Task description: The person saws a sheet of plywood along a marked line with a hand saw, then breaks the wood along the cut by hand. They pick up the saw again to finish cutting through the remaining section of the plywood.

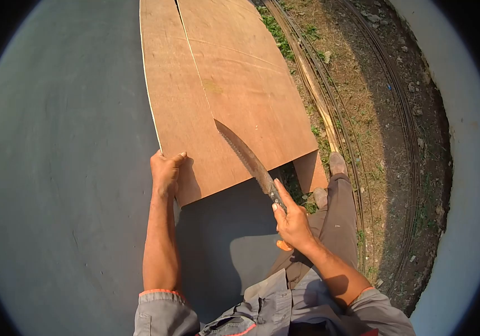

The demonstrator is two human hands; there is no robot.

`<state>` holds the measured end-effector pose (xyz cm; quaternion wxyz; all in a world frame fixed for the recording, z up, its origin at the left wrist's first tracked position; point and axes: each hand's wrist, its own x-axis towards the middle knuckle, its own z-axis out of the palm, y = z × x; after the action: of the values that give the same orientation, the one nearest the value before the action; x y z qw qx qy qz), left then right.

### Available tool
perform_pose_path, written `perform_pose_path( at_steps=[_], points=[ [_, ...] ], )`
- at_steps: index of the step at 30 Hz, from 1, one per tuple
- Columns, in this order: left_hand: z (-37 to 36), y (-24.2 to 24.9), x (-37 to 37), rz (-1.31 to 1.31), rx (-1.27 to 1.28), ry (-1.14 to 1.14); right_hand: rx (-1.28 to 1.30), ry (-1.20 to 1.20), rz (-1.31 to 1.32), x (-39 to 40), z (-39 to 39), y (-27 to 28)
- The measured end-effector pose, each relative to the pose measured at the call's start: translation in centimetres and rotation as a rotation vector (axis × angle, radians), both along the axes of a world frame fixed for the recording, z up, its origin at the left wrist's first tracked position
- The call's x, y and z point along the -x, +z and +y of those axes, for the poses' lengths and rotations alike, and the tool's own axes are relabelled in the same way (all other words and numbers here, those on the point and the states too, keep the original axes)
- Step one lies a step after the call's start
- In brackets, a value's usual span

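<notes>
A reddish-brown plywood sheet (pixel 251 84) lies on a smooth grey surface, its right part reaching past the surface's edge. A long cut runs down the sheet from its far end toward the middle. My left hand (pixel 167 171) grips the sheet's near left corner, thumb on top, fingers hidden below the edge. My right hand (pixel 293 224) is closed around the handle of a hand saw (pixel 245 154), its orange butt end showing below the palm. The curved, rust-toned blade lies over the plywood, its tip at the near end of the cut.
The grey surface (pixel 66 168) spreads along the left. Long thin rods (pixel 307 61) and a wooden strip (pixel 318 106) lie on the ground at right, with more rods (pixel 402 112) farther over. A smaller plywood piece (pixel 310 171) stands below the sheet, near my feet (pixel 338 163). A pale wall (pixel 458 84) borders the right.
</notes>
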<state>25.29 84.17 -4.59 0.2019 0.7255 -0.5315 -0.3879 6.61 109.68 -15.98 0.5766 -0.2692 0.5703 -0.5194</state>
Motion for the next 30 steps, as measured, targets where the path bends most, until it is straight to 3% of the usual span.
perform_pose_path(
  at_steps=[2, 4, 10, 12, 16, 18, 19, 22, 25, 28, 30],
  points=[
    [-0.1, 0.1, -0.2, 0.013, 0.013, -0.018, -0.059, 0.067, -0.034, -1.9, -7.0, -2.4],
    [-0.1, -0.1, 0.0, 0.029, 0.017, -0.031, 0.084, -0.031, 0.16, -4.7, -11.5, -4.5],
    [0.3, 0.1, -0.1, 0.041, 0.022, -0.019, 0.027, -0.001, 0.003, -1.6, 4.8, -2.4],
    [0.1, 0.2, 0.1, 0.007, 0.013, -0.026, 0.045, -0.032, 0.028, -0.4, 6.1, -1.9],
    [-0.1, 0.0, -0.3, 0.023, 0.041, -0.045, 0.012, 0.056, 0.002, -3.5, -7.1, -3.1],
    [-0.3, -0.1, -0.2, -0.005, 0.027, -0.03, 0.068, 0.001, 0.023, -5.4, -7.2, -4.5],
    [-0.3, -0.1, -0.2, -0.01, 0.019, -0.022, 0.121, -0.036, 0.048, -6.1, -6.8, -4.8],
    [-0.5, 0.2, -0.1, 0.01, -0.005, -0.011, 0.131, -0.022, 0.049, -3.1, 4.9, -4.3],
    [-0.1, -0.3, -0.3, 0.039, 0.027, -0.057, 0.062, 0.017, 0.07, -0.9, 6.3, -1.8],
    [-0.2, -0.2, -0.4, -0.027, 0.046, -0.036, 0.012, 0.061, -0.034, -2.7, -1.8, -3.1],
    [-0.5, -0.5, -0.5, -0.022, 0.056, -0.033, 0.103, 0.013, 0.071, -4.8, -6.9, -5.0]
  ],
)
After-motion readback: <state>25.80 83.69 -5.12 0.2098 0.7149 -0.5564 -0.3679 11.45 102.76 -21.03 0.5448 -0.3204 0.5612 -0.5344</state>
